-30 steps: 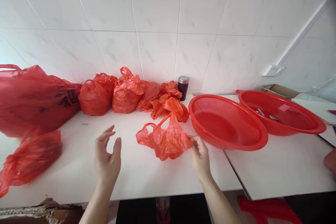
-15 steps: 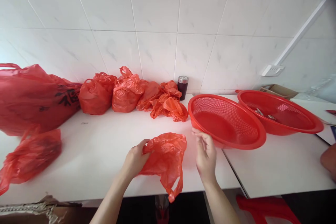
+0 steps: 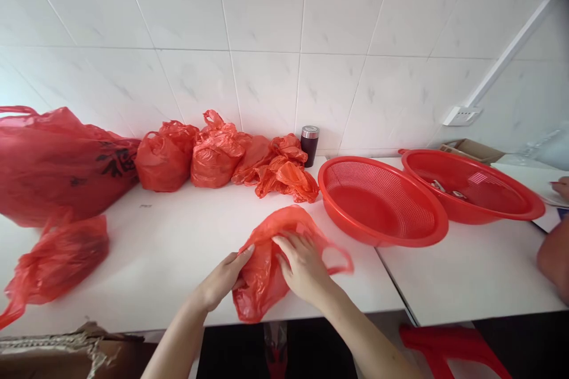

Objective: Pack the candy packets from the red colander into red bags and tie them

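A thin red plastic bag (image 3: 262, 284) is in front of me over the table's near edge. My left hand (image 3: 224, 278) grips its left side, thumb on top and the other fingers behind the film. Across the bag's mouth lies my right hand (image 3: 304, 263), its fingertips against the inner film and its thumb held apart from the fingers. One handle loop of the bag sticks out to the right, beyond my right wrist, slightly blurred.
Several knotted red bags (image 3: 213, 160) line the wall, with a dark tumbler (image 3: 310, 147) beside them. Two red colanders (image 3: 326, 198) stand on the right; the farther one holds small objects. A large red bag (image 3: 53, 172) is at left. Another person's hand (image 3: 562, 188) shows at right.
My right hand has moved left from beside the near colander onto the bag. The bag has turned, its handle swinging from the bottom to the right. Another person's hand has appeared at the right edge.
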Demonstrator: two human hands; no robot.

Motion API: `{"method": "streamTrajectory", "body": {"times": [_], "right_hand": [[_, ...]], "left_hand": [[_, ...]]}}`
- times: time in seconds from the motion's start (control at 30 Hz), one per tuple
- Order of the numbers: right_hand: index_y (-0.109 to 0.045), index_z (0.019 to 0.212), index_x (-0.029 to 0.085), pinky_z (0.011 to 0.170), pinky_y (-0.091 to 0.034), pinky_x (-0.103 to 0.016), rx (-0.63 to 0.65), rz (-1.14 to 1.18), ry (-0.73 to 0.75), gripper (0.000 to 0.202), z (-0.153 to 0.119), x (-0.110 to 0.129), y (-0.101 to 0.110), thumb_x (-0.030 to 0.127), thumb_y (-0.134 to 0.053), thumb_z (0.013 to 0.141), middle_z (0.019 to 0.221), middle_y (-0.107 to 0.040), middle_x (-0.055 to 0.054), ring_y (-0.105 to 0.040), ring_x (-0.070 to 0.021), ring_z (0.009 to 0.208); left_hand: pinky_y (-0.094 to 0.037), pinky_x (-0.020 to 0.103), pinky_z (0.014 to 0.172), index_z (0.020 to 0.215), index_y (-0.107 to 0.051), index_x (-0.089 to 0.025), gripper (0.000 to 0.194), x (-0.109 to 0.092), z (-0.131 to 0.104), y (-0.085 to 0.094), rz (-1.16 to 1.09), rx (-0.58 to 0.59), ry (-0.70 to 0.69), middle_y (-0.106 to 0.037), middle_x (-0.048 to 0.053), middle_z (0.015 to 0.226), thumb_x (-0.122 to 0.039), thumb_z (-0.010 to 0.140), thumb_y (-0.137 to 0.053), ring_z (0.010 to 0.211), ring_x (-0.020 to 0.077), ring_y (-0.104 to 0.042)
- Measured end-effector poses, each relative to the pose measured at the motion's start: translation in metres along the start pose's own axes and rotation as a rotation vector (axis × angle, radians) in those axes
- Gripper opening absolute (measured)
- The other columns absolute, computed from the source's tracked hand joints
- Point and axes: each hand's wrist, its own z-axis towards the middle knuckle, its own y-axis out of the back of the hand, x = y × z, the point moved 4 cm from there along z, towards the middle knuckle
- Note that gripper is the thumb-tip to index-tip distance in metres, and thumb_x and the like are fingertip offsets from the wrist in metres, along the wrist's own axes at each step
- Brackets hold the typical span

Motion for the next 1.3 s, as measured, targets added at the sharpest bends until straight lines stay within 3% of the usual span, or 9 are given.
{"method": "streamTrajectory", "body": {"times": [0.1,0.27,0.4,0.5,0.6,0.93,1.03,1.17,1.3], "right_hand": [[-0.051,0.134,0.020,0.101,-0.038,-0.045,0.112,-0.029,-0.124,0.043,0.005,-0.025,-0.002,0.020,-0.045,0.092,0.122,-0.064,-0.011,-0.056,-0.0271,0.116],[-0.052,0.132,0.015,0.091,-0.046,-0.035,0.347,-0.055,-0.334,0.043,0.003,-0.045,0.005,0.029,-0.044,0.093,0.124,-0.063,-0.014,-0.061,-0.0260,0.112],[-0.052,0.133,0.019,0.077,-0.050,-0.036,0.425,-0.098,-0.311,0.046,0.008,-0.030,0.008,0.029,-0.052,0.089,0.110,-0.069,-0.013,-0.066,-0.0288,0.101],[-0.049,0.137,0.016,0.070,-0.050,-0.037,0.452,-0.123,-0.323,0.046,0.014,-0.021,0.008,0.024,-0.043,0.092,0.101,-0.071,-0.016,-0.069,-0.0298,0.091],[-0.054,0.133,0.017,0.067,-0.050,-0.036,0.470,-0.121,-0.299,0.045,0.015,-0.017,0.007,0.014,-0.039,0.090,0.099,-0.071,-0.016,-0.070,-0.0283,0.087],[-0.058,0.128,0.030,0.058,-0.044,-0.024,0.389,0.002,-0.266,0.057,-0.005,-0.065,0.039,0.015,-0.061,0.074,0.090,-0.072,-0.003,-0.068,-0.0201,0.079],[-0.061,0.125,0.031,0.055,-0.043,-0.023,0.438,0.095,-0.293,0.053,-0.012,-0.071,0.046,0.021,-0.065,0.073,0.088,-0.072,-0.001,-0.067,-0.0182,0.071],[-0.058,0.131,0.027,0.086,-0.049,-0.032,0.334,0.181,-0.202,0.050,-0.017,-0.044,0.050,0.027,-0.062,0.082,0.125,-0.064,-0.007,-0.062,-0.0241,0.112],[-0.067,0.113,0.026,0.084,-0.049,-0.033,0.149,0.125,-0.027,0.032,-0.012,-0.008,0.046,0.016,-0.044,0.093,0.105,-0.070,-0.005,-0.065,-0.0200,0.097]], "left_hand": [[-0.038,0.025,0.052,0.069,-0.051,-0.017,0.042,0.006,0.002,0.018,-0.131,0.030,0.037,-0.047,-0.004,0.060,-0.058,0.075,-0.061,0.053,0.0109,-0.040],[-0.046,0.028,0.056,0.071,-0.050,-0.020,0.034,-0.011,0.012,0.088,-0.143,-0.648,-0.275,-0.040,-0.006,0.056,-0.054,0.077,-0.053,0.050,0.0122,-0.041],[-0.047,0.036,0.088,0.098,-0.059,-0.023,0.027,-0.042,-0.009,0.060,0.207,-0.854,-0.570,-0.057,0.007,0.114,-0.045,0.082,-0.056,0.108,0.0234,-0.055],[-0.038,0.045,0.105,0.097,-0.063,-0.023,0.018,-0.055,-0.025,-0.007,0.641,-0.694,-0.858,-0.052,0.010,0.134,-0.033,0.091,-0.048,0.126,0.0257,-0.047],[-0.017,0.056,0.116,0.096,-0.068,-0.027,0.023,-0.038,-0.009,-0.047,0.978,-0.513,-0.846,-0.055,0.005,0.137,-0.026,0.093,-0.045,0.136,0.0287,-0.039],[-0.028,0.066,0.106,0.106,-0.072,-0.019,0.048,-0.002,0.048,0.031,1.269,-0.553,-0.320,-0.017,0.009,0.161,0.002,0.076,-0.041,0.144,0.0436,-0.015],[-0.037,0.060,0.104,0.117,-0.069,-0.023,0.060,-0.003,0.039,0.032,1.212,-0.403,-0.263,-0.024,0.008,0.159,0.004,0.072,-0.040,0.143,0.0410,-0.024],[-0.041,0.049,0.105,0.116,-0.070,-0.031,0.066,-0.007,0.023,0.019,1.100,-0.253,-0.324,-0.029,0.001,0.158,0.004,0.069,-0.040,0.142,0.0335,-0.029],[-0.042,0.040,0.107,0.115,-0.070,-0.033,0.063,-0.020,0.007,0.007,0.964,-0.231,-0.519,-0.040,-0.003,0.151,0.000,0.072,-0.037,0.134,0.0243,-0.044]]}}
